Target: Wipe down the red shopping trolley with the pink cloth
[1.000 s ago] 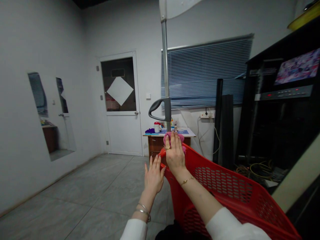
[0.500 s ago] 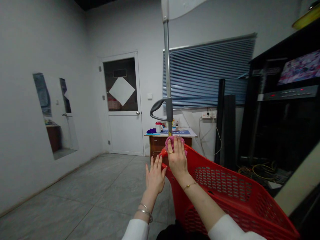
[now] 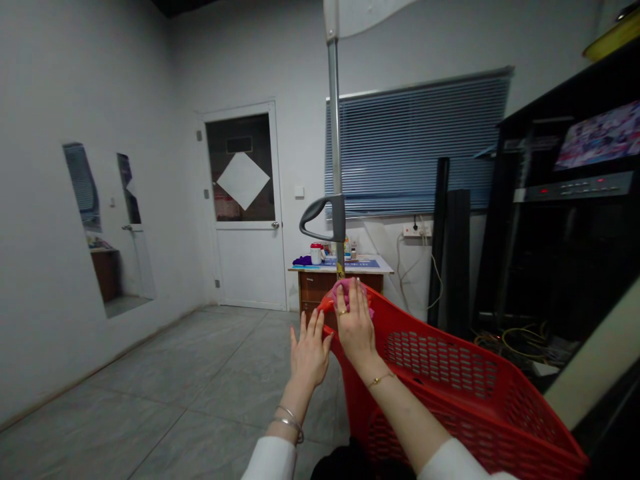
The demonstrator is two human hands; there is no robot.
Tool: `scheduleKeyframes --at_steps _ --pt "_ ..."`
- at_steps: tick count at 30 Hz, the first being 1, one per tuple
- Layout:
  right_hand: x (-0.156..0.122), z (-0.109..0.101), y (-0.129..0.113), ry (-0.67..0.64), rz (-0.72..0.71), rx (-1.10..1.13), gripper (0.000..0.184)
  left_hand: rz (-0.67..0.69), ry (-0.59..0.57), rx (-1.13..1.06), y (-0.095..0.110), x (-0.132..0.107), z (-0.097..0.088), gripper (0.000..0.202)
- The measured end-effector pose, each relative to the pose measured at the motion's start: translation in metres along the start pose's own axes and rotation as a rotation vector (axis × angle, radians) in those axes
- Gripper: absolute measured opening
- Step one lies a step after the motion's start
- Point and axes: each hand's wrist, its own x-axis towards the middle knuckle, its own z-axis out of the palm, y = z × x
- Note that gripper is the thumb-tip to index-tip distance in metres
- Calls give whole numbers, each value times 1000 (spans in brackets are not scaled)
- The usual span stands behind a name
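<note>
A red plastic basket (image 3: 450,387) with perforated walls lies tilted in front of me. My right hand (image 3: 355,323) lies flat, fingers stretched, pressing a pink cloth (image 3: 345,288) onto the basket's far rim corner. My left hand (image 3: 309,350) is open with fingers up, its palm against the outside of the basket's left wall just below that corner. A grey metal pole with a dark curved handle (image 3: 323,219) rises from behind the corner.
A small wooden table (image 3: 340,273) with a cup and small items stands by the far wall, beside a white door (image 3: 245,213). A window blind (image 3: 415,147) hangs on the wall. Black shelving with a screen (image 3: 575,200) and cables fills the right. Grey tiled floor (image 3: 175,387) spreads left.
My right hand with the pink cloth slid slightly back along the rim corner. The left hand stayed against the basket's side. The view shifted a little.
</note>
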Motion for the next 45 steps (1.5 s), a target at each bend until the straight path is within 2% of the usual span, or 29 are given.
scheduleKeyframes --at_steps 2,4,6,9,11,13,16,18,20,23,25,27,30,32,34,37,39,41,45 --pt "-28 1 -2 -17 -9 9 73 3 5 -4 0 0 -1 56" --pt "-38 1 0 -29 -30 14 73 15 25 -5 0 1 0 56" --pt "-21 0 3 -31 -50 16 72 31 55 0 -1 1 2 57" --pt "20 -1 8 -13 -58 11 72 47 91 12 -3 1 6 58" --pt "27 0 7 -4 -45 5 72 55 101 17 -4 1 7 59" --pt "9 1 4 -8 -38 0 72 60 103 18 -5 0 8 59" --pt "-36 3 -1 -9 -53 -4 73 67 98 13 -5 0 8 59" --pt "-44 2 -2 -10 -64 -7 72 67 97 10 -5 1 8 60" --pt "-26 1 1 -12 -69 -8 69 60 100 11 -4 0 9 60" --pt "22 -1 6 5 -70 -10 66 53 106 12 -3 0 8 59" --pt "35 -1 7 17 -59 -15 65 57 100 7 -3 0 7 59" --pt "21 0 5 15 -48 -13 67 61 88 0 -3 -1 6 59" --pt "-19 2 2 0 -54 -14 68 61 74 0 -2 -1 5 58" --pt "-27 2 2 -8 -63 -17 67 58 75 6 -2 -1 5 59" --pt "-8 1 5 -1 -65 -18 64 57 80 12 -2 -1 5 59" --pt "40 0 12 23 -51 0 60 59 79 15 -2 -2 5 59" --pt "54 1 15 39 -35 27 61 63 73 13 -2 -2 4 60" --pt "43 3 15 57 -22 53 64 61 66 10 -3 -2 4 59" --pt "-1 10 12 74 -31 76 70 57 63 7 -3 0 6 56"
